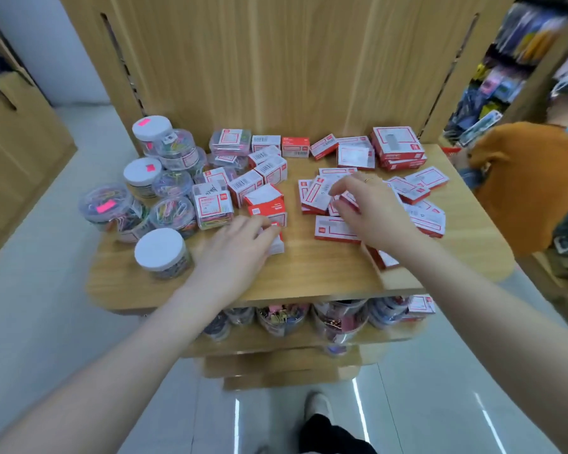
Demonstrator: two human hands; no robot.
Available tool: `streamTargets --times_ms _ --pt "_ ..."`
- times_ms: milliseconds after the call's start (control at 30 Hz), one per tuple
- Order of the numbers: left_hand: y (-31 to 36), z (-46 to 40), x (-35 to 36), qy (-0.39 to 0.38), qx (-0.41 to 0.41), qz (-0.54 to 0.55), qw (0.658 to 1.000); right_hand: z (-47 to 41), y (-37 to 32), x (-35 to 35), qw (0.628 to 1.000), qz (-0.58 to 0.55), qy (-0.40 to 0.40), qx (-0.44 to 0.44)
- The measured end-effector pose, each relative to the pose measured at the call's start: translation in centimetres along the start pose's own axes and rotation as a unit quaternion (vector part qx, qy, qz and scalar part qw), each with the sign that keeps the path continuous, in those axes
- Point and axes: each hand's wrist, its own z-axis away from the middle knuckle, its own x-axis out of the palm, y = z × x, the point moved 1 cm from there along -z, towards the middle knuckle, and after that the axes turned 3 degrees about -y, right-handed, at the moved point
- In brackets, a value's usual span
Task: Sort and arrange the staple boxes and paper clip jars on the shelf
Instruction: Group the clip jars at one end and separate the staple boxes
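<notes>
While the left hand (240, 239) grips a small white and red box (274, 241) on the wooden shelf (309, 267), the right hand (368, 208) pinches a flat red staple box (348, 199) in the loose pile. Left of the left hand stand the paper clip jars (163, 252). Behind it lie more small boxes (259, 178).

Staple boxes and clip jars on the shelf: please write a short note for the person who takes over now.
Left hand grips a small staple box at the shelf front. Right hand pinches a flat box in the loose pile on the right. Paper clip jars are bunched on the left, some stacked or tipped. Small boxes lie mixed in the middle; a neat stack is at the back right. Left: sort the pile and straighten the jars.
</notes>
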Motion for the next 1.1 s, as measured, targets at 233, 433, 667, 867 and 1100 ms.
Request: streamTargets --times_ms 233,433,667,867,1100 --pt "2.0 -1.9 -0.6 0.031 0.029 0.047 0.998 2.2 4.5 -2.5 0.989 0.101 -0.072 0.086" --pt "4.2 -6.2 -1.5 -0.017 -0.022 0.105 0.994 1.0 7.6 -3.5 0.979 0.11 -0.116 0.125" --pt "5.1 -13.0 -1.0 -0.133 -0.109 0.012 0.985 -1.0 7.8 -3.2 0.97 0.138 -0.202 -0.005" --pt "5.1 -15.3 0.2 -0.157 -0.188 -0.019 0.969 -2.2 7.7 -1.9 0.981 0.089 -0.147 -0.086" --pt "4.7 -15.5 0.3 -0.131 -0.257 0.073 0.955 -5.0 9.2 -4.3 0.973 -0.202 -0.096 0.05"
